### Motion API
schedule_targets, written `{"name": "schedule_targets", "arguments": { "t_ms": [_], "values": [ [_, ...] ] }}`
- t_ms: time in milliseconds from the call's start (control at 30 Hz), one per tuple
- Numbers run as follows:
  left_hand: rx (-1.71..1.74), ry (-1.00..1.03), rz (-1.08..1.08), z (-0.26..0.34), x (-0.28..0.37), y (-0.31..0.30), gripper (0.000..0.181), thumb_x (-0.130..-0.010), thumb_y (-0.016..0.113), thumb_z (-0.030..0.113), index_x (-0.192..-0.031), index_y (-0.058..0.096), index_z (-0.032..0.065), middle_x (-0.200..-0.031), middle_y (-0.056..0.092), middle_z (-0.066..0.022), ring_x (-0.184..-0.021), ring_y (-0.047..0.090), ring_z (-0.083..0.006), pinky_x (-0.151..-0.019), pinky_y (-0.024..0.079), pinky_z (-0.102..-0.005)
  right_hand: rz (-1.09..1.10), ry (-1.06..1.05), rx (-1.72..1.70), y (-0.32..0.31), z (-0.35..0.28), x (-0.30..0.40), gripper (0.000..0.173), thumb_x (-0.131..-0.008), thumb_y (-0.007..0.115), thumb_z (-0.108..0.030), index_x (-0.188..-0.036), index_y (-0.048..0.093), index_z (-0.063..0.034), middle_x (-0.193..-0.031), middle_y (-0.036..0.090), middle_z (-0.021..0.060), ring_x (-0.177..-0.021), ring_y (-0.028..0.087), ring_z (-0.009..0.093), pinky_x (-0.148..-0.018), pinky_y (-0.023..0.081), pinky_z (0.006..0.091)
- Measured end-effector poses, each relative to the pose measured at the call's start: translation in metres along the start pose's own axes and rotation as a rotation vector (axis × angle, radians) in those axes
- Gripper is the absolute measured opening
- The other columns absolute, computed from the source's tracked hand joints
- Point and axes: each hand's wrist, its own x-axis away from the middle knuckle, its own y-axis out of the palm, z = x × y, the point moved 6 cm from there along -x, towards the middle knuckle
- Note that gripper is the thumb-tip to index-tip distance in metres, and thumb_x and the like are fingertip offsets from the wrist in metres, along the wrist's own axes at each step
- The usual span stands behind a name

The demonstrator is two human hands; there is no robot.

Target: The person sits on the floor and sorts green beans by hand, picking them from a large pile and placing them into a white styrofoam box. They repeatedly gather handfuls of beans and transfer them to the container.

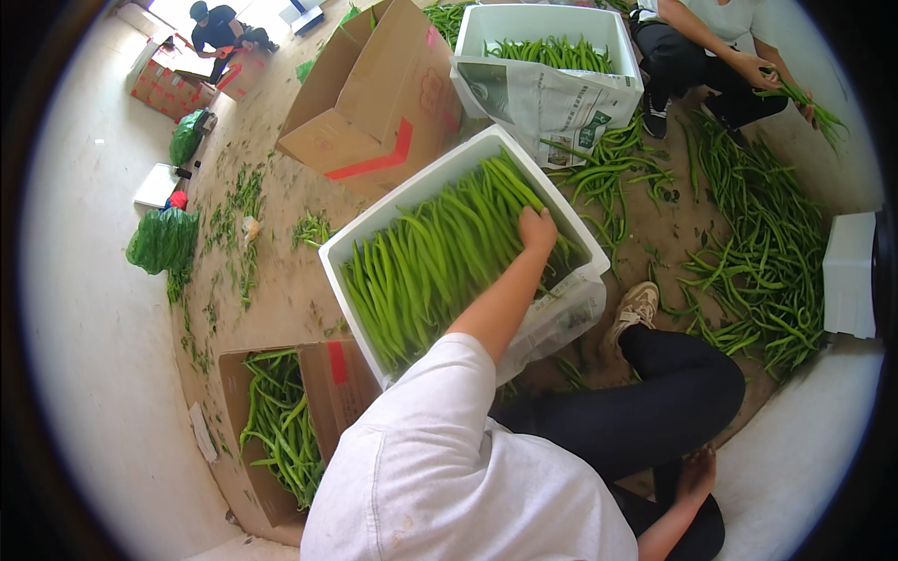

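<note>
My left hand (539, 228) reaches into a white foam box (572, 210) and touches long green peppers (449, 245) near the box's right side. Its fingertips are hidden, so its hold is unclear. The peppers lie side by side in a dense row, with printed paper (554, 326) folded over the box's near edge. At the lower right, my right hand (696, 475) rests by my dark-trousered leg, away from the box; what its fingers do cannot be made out.
Loose peppers (765, 266) are heaped on the floor at right. Beyond stand a tall cardboard box (393, 91) and another foam box (547, 14) with peppers. A cardboard box (270, 484) of peppers stands lower left. One person (729, 63) holds peppers; another person (221, 35) sits far back.
</note>
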Motion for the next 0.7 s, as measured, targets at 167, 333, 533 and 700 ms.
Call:
{"name": "schedule_targets", "arguments": {
  "t_ms": [167,333,533,700],
  "values": [
    [-0.023,-0.014,-0.002,0.010,0.001,-0.005,0.028,-0.089,0.055,0.021,-0.100,0.053,-0.0052,-0.098,0.058,-0.0281,-0.091,0.057,-0.0439,-0.075,0.045,-0.0493,-0.113,0.014,0.013,0.006,0.004,-0.003,0.029,-0.092,0.052,-0.019,-0.119,0.055,-0.0075,-0.106,0.059,0.0014,-0.096,0.053,0.013,-0.086,0.039,0.0296],
    [0.069,0.130,-0.029,0.057,0.026,-0.010,0.030,-0.091,0.054,0.022,-0.101,0.050,-0.0058,-0.090,0.061,-0.0266,-0.082,0.059,-0.0420,-0.070,0.046,-0.0488,-0.009,0.011,0.011,-0.013,0.006,-0.004,0.030,-0.093,0.049,-0.019,-0.120,0.052,-0.0059,-0.108,0.059,0.0023,-0.096,0.053,0.014,-0.083,0.040,0.0279],
    [0.086,0.065,0.070,0.008,-0.002,0.002,0.033,-0.090,0.058,0.024,-0.096,0.051,-0.0072,-0.078,0.062,-0.0227,-0.065,0.061,-0.0362,-0.063,0.048,-0.0456,-0.082,0.036,0.025,0.022,0.003,0.004,0.031,-0.093,0.048,-0.019,-0.120,0.052,-0.0051,-0.109,0.059,0.0027,-0.097,0.053,0.014,-0.084,0.040,0.0284],
    [-0.403,0.102,-0.332,-0.011,-0.026,0.016,0.034,-0.087,0.063,0.028,-0.091,0.057,-0.0055,-0.054,0.059,-0.0147,-0.057,0.062,-0.0317,-0.065,0.052,-0.0430,-0.081,0.025,0.015,0.016,0.002,0.005,0.028,-0.092,0.050,-0.018,-0.117,0.054,-0.0060,-0.109,0.059,0.0018,-0.095,0.053,0.013,-0.082,0.041,0.0270]
  ]
}}
